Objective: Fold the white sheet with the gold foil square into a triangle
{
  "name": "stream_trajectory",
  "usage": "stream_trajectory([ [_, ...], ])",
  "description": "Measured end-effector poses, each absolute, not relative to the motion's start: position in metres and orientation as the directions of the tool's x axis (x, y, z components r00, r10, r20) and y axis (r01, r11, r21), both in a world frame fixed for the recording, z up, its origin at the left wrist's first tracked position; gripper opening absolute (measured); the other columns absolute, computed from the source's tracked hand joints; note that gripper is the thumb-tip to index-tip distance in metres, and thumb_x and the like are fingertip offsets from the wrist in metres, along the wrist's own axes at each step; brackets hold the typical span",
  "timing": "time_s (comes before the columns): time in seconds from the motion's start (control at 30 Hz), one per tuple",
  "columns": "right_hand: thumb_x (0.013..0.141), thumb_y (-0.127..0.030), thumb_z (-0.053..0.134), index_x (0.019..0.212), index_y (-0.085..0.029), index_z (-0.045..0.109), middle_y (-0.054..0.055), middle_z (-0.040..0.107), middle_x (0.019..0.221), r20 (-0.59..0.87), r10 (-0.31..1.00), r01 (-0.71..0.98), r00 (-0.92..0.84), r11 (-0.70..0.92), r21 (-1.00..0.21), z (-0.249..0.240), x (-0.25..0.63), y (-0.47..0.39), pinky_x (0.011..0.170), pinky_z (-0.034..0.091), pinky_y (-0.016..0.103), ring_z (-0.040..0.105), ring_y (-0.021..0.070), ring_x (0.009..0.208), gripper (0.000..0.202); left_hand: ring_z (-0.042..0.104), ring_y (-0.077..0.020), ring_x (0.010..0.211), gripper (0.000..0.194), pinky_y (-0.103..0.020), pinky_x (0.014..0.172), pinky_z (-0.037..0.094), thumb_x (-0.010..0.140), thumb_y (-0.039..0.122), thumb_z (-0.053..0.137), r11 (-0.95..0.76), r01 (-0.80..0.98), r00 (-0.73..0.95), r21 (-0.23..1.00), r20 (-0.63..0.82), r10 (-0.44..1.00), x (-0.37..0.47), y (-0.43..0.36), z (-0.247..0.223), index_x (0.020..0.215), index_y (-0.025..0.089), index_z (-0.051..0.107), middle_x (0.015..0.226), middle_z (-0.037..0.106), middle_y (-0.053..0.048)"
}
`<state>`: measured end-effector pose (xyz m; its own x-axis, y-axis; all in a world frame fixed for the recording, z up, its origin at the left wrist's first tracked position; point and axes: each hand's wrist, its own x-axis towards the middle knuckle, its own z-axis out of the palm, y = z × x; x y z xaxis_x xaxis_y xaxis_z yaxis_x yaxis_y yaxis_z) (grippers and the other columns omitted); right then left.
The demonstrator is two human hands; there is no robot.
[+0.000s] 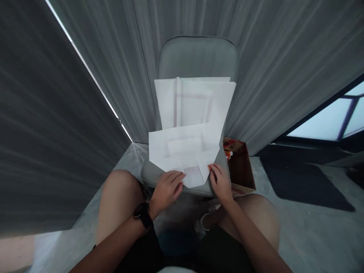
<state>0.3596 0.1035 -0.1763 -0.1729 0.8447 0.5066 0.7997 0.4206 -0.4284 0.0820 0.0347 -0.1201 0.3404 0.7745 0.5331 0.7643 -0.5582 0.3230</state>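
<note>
Your left hand (pixel 167 189) and right hand (pixel 222 185) have bent fingers touching the near folded end of the white paper (pixel 196 104); whether either pinches, you can't tell from here. That paper lies on the chair (pixel 199 57), folds close to its front edge. Uneven pulling could skew or tear the flaps; loosened fingers could let them spring open. Your knees (pixel 121 193) crowd the chair's front, and an open cardboard box (pixel 241 170) stands at its right.

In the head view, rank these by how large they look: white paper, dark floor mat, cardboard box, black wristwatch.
Largest to smallest, as they appear:
1. White paper
2. Dark floor mat
3. Cardboard box, partly hidden
4. Black wristwatch, plainly smallest
</note>
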Motion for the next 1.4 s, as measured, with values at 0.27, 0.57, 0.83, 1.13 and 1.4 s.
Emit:
stream_trajectory([
  [0.27, 0.109, -0.047, 0.039, 0.147, -0.015, 0.062, 0.018, 0.06, 0.153, 0.436, 0.769, 0.808, -0.468, 0.572, -0.141, -0.188, 0.366, 0.093, 0.12, 0.043, 0.059, 0.053, 0.0341, 0.145, 0.055, 0.051, -0.0299, 0.149, 0.048, -0.056, 0.126, 0.039, 0.104, 0.034, 0.059, -0.585, 0.787, 0.485, 0.197, 0.389, 0.783, 0.049, 0.037, -0.163, 0.15, 0.02, 0.055, 0.156, 0.058, -0.015],
  [0.57, 0.103, -0.056, 0.054, 0.156, -0.015, 0.053, 0.018, 0.051, 0.161, 0.388, 0.699, 0.738, -0.601, 0.671, -0.064, -0.19, 0.378, 0.07, 0.125, 0.037, 0.06, 0.045, 0.0366, 0.151, 0.067, 0.071, -0.0257, 0.117, 0.029, -0.044, 0.103, 0.057, 0.105, 0.033, 0.053, -0.36, 0.67, 0.047, 0.649, 0.447, 0.893, 0.051, -0.003, -0.166, 0.123, 0.023, 0.073, 0.122, 0.076, -0.01],
  [0.83, 0.105, -0.039, 0.053, 0.163, -0.022, 0.045, 0.014, 0.055, 0.159, 0.421, 0.72, 0.733, -0.552, 0.66, -0.165, -0.202, 0.353, 0.047, 0.124, 0.04, 0.058, 0.048, 0.0337, 0.149, 0.06, 0.074, -0.0247, 0.08, 0.076, -0.028, 0.059, 0.049, 0.069, 0.084, 0.071, 0.469, -0.148, -0.118, 0.871, -0.487, 0.866, 0.106, -0.018, -0.168, 0.099, 0.014, 0.078, 0.094, 0.08, -0.015],
  [1.13, 0.097, -0.063, 0.054, 0.125, -0.017, 0.073, 0.016, 0.074, 0.125, 0.278, 0.954, 0.493, 0.115, 0.188, -0.849, -0.178, 0.337, 0.039, 0.1, 0.057, 0.044, 0.07, 0.0286, 0.115, 0.057, 0.066, -0.0137, 0.063, 0.079, -0.021, 0.051, 0.035, 0.06, 0.086, 0.079, 0.565, -0.383, -0.106, 0.731, -0.642, 0.759, 0.127, 0.005, -0.142, 0.083, 0.011, 0.078, 0.085, 0.079, -0.015],
  [1.4, 0.061, -0.064, 0.084, 0.08, -0.016, 0.072, 0.002, 0.067, 0.063, -0.417, 0.863, -0.095, 0.285, -0.408, -0.908, -0.138, 0.321, 0.035, 0.043, 0.026, 0.02, 0.052, 0.0097, 0.049, 0.053, 0.061, -0.0118, 0.058, 0.073, -0.02, 0.046, 0.022, 0.061, 0.08, 0.083, 0.577, -0.373, -0.099, 0.727, -0.65, 0.754, 0.133, 0.003, -0.143, 0.084, 0.011, 0.079, 0.077, 0.076, -0.012],
])
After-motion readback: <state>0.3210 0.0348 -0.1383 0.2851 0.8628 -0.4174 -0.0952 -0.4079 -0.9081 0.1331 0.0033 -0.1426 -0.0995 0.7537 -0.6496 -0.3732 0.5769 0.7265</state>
